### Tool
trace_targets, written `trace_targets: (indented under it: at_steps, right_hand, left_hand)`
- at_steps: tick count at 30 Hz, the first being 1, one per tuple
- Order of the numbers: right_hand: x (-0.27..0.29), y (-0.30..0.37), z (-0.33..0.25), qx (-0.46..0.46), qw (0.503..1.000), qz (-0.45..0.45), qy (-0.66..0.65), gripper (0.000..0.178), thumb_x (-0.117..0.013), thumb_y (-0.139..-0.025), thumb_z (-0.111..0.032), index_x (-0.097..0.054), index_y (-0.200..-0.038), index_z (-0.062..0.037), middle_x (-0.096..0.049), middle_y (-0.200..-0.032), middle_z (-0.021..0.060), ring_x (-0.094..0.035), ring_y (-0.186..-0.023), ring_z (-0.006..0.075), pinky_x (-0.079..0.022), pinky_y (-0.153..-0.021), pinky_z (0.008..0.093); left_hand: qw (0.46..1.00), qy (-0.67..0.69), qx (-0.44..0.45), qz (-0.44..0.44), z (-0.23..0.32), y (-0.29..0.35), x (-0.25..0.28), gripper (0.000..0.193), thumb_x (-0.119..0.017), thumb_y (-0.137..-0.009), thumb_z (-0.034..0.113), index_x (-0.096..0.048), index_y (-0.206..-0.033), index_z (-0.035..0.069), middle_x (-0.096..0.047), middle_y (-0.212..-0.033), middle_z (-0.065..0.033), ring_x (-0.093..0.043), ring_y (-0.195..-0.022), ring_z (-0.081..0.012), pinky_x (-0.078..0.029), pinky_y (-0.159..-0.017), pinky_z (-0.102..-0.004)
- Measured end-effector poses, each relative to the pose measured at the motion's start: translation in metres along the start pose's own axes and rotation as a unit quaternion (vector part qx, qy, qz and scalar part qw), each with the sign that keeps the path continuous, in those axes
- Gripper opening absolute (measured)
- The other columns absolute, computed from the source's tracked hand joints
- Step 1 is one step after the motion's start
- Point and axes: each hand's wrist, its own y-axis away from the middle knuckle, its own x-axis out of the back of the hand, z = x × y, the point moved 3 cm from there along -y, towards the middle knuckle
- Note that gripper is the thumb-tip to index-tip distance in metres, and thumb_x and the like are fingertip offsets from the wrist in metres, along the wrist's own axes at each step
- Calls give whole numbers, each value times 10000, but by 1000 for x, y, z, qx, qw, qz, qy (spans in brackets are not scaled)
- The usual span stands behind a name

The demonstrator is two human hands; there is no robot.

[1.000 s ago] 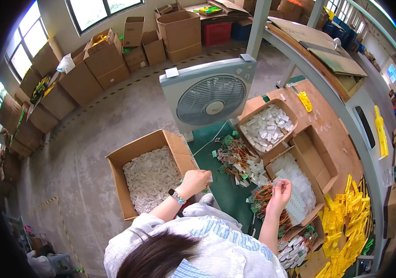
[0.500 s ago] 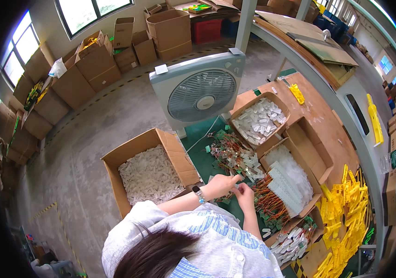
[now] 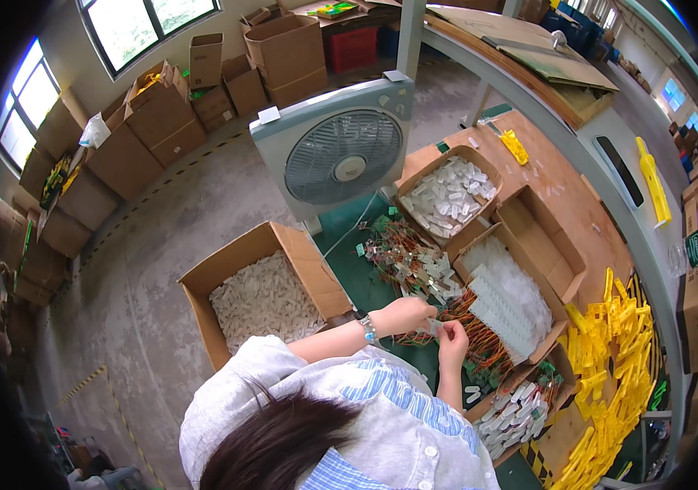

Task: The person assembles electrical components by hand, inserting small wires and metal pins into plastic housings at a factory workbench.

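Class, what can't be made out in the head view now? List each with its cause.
In the head view:
Small pale piece between left hand and right hand: too small for exact shape.
Carton: floor hidden under whitish pieces.
Fan: back hidden by its own front.
Orange wires: too small to count.
Shirt: cut off by bottom edge.

Ahead of your fingers (image 3: pixel 453 334), the heap of wires (image 3: pixel 402 253) blocks a low pass, with the fan (image 3: pixel 333 151) beyond it. To their left-front, you have a bare green strip (image 3: pixel 352 271) between that heap and the carton (image 3: pixel 310 265).
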Motion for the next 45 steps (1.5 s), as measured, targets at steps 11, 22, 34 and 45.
trace_targets:
  at_steps: [11,22,34,45]
  right_hand:
    - [-3,-2,-55,208,955,28,209,139,-596,-706,25,-464,-717,-20,-464,-622,45,-442,-548,137,-362,-546,243]
    - [19,-50,-79,-22,936,-284,-207,120,-595,-771,-9,-487,-741,-49,-450,-651,-68,-414,-607,17,-331,-547,180]
    - [48,-41,-64,66,986,150,-41,121,-608,-782,-49,-567,-891,-16,-507,-743,0,-460,-669,66,-392,-619,207]
    - [-29,-120,-20,-90,962,6,-257,178,-529,-858,-137,-495,-995,-28,-546,-835,26,-536,-777,102,-410,-674,241]
  left_hand:
    - [994,-15,51,91,22,8,16,114,-624,-647,134,-604,-743,74,-577,-613,-114,-576,-600,-299,-435,-521,-392]
    - [995,26,-12,93,56,-16,76,159,-692,-616,121,-598,-715,40,-577,-607,-117,-572,-569,-279,-444,-526,-342]
    - [966,54,228,109,-36,60,72,162,-647,-690,126,-609,-802,15,-605,-709,-143,-586,-665,-298,-444,-579,-347]
    - [976,-50,166,130,-55,79,82,152,-625,-724,143,-597,-853,66,-556,-709,-134,-553,-706,-310,-433,-614,-384]
